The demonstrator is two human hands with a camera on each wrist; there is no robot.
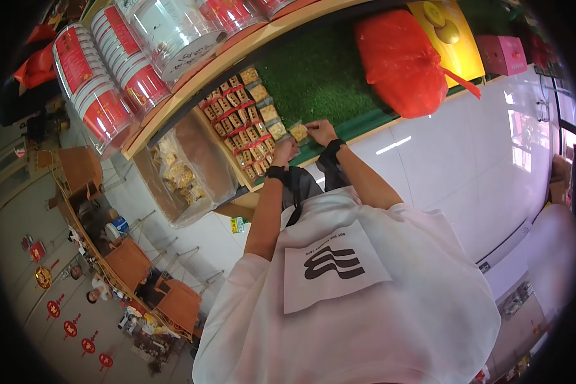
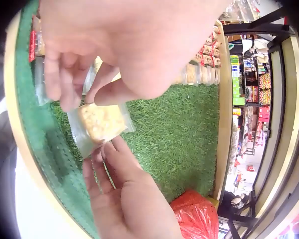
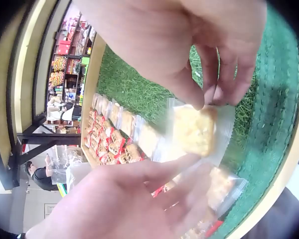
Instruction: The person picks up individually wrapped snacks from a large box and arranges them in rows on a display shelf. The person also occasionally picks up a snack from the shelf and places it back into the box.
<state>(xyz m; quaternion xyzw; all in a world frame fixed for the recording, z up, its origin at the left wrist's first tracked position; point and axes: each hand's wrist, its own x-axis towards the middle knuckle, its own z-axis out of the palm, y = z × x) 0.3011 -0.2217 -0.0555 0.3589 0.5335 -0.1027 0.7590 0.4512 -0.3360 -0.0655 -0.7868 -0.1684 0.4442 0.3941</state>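
Observation:
A small square snack packet (image 2: pixel 104 122), pale yellow in a clear wrapper, lies between both hands over the green turf mat. My right hand (image 1: pixel 322 132) pinches one edge of it between thumb and fingertips, as the right wrist view shows closely. From the opposite side, my left hand (image 1: pixel 285 152) has thumb and forefinger together at the packet's other edge, its remaining fingers hanging loosely. That hand is blurred in the right wrist view. Beside it runs a row of similar clear packets (image 1: pixel 268 112), next to rows of red-wrapped snack packets (image 1: pixel 235 118).
A red plastic bag (image 1: pixel 400 64) stands on the turf (image 1: pixel 317 70) to the right, by a yellow box (image 1: pixel 448 35). Large clear tubs (image 1: pixel 102 109) line a shelf at upper left. Below the display, an open carton (image 1: pixel 221 169) holds loose packets. A wooden rim edges the turf.

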